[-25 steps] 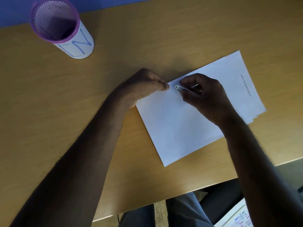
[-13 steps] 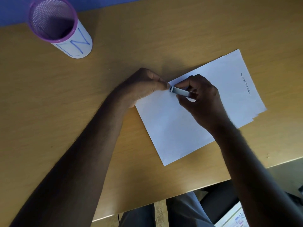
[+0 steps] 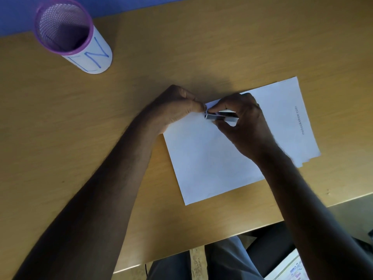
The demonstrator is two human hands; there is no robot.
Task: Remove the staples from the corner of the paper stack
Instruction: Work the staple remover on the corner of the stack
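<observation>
Wooden desk (image 3: 181,47) with purple mesh cup (image 3: 66,31), well apart from paper stack (image 3: 212,158)

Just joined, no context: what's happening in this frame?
A person at a wooden desk is working on the stapled corner of a paper stack. The left hand pinches that corner, while the right hand holds a small metal tool with its tip at the corner. The staple itself is too small to see. A purple mesh pen cup stands at the far left.
</observation>
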